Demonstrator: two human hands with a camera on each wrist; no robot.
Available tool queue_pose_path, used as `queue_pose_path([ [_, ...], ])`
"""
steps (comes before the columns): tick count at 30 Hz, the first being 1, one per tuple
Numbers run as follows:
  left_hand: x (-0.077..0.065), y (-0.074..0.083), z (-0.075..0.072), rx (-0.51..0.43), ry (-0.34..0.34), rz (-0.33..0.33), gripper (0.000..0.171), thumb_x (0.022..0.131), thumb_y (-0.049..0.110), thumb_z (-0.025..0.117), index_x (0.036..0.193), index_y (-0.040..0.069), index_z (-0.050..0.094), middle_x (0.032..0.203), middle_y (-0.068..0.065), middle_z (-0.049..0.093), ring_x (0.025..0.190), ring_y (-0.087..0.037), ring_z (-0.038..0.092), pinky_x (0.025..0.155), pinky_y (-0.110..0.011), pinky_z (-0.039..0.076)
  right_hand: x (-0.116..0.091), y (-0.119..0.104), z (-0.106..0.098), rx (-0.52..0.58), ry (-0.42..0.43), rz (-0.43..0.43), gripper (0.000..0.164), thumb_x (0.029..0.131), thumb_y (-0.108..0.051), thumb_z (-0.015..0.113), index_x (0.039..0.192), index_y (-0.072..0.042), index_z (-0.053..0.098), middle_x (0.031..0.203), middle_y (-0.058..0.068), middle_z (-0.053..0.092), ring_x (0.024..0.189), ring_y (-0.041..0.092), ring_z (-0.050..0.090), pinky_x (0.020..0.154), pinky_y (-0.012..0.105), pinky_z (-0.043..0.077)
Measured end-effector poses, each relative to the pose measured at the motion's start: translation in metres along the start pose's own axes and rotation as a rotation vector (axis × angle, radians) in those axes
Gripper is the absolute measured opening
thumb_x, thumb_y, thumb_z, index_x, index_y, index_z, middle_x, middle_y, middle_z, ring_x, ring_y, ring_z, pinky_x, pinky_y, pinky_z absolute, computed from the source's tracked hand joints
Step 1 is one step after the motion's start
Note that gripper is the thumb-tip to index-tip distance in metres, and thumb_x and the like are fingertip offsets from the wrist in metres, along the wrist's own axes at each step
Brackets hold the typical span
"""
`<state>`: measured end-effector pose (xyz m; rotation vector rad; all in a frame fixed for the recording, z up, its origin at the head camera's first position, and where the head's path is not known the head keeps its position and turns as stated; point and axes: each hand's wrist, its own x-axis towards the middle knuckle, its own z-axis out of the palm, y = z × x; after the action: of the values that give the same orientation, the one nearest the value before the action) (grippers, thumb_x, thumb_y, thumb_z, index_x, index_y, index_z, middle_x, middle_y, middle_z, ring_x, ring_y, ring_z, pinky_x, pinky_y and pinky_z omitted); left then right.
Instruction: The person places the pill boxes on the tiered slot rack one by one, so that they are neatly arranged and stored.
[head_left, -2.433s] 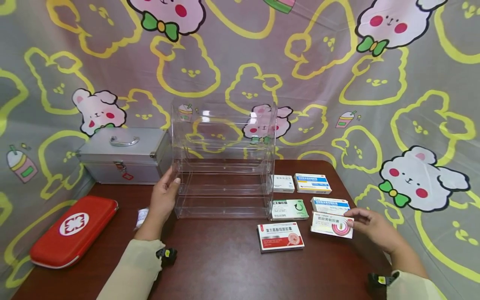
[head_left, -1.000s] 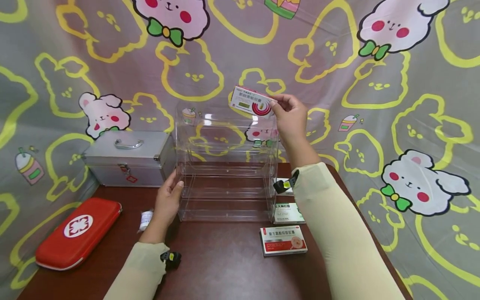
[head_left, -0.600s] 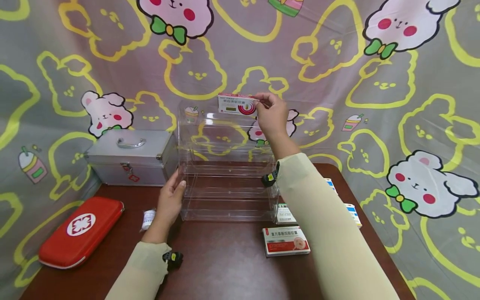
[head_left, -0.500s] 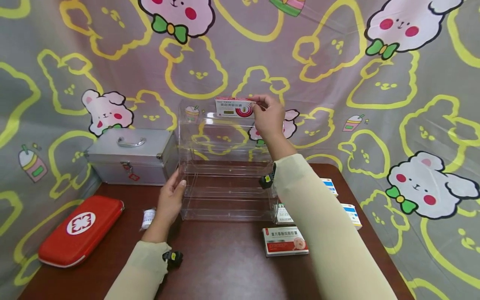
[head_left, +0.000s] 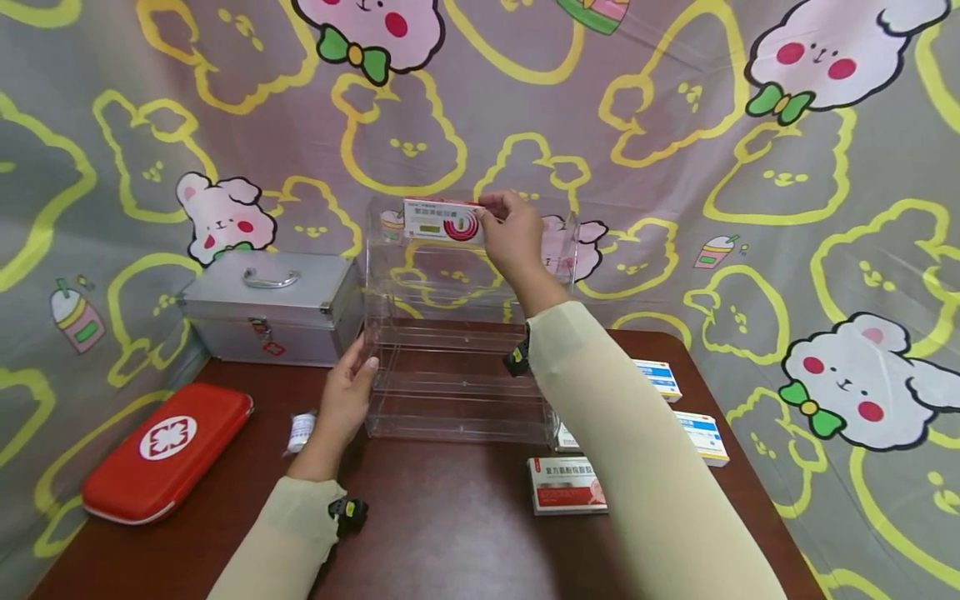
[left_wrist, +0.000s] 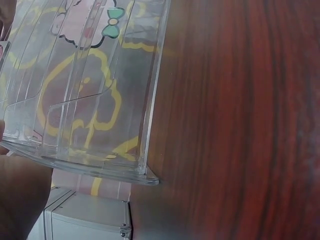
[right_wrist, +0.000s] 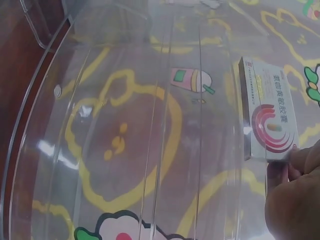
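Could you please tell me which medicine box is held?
The white box with red rings, pinched in the right hand near the top of the clear rack; the other boxes lie on the table.

On my feed I see a white, pink-ringed cardboard box [head_left: 435, 222] topping the clear plastic rack [head_left: 457, 430], yellow-patterned grey cloth [head_left: 517, 108] behind it.

Cartoon-print cloth [head_left: 517, 108] behind reddish-brown table [head_left: 450, 517]
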<state>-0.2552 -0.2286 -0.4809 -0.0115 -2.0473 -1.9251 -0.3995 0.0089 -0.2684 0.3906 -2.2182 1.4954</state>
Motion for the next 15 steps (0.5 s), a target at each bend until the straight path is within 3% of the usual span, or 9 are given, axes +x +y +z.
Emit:
queue_pose_path([
  [9,-0.001,0.002,0.002,-0.019,0.0,-0.002,0.057,0.114,0.005,0.052,0.17,0.011,0.04,0.159,-0.031,0.054,0.111,0.006,0.063,0.102,-0.02,0.057,0.001,-0.008,0.012,-0.007,-0.039,-0.013,0.018,0.107,-0.013,0.07,0.121,-0.003,0.076,0.119,0.013,0.079,0.115,0.023,0.074,0.103,0.033,0.06],
  [15,0.0,0.001,0.001,-0.018,-0.01,0.022,0.057,0.114,0.005,0.052,0.17,0.008,0.039,0.164,-0.028,0.05,0.128,-0.001,0.059,0.104,-0.009,0.049,-0.002,-0.01,0.018,-0.045,-0.083,-0.004,0.019,0.108,-0.014,0.068,0.123,-0.004,0.075,0.119,0.012,0.079,0.112,0.023,0.074,0.098,0.033,0.06],
])
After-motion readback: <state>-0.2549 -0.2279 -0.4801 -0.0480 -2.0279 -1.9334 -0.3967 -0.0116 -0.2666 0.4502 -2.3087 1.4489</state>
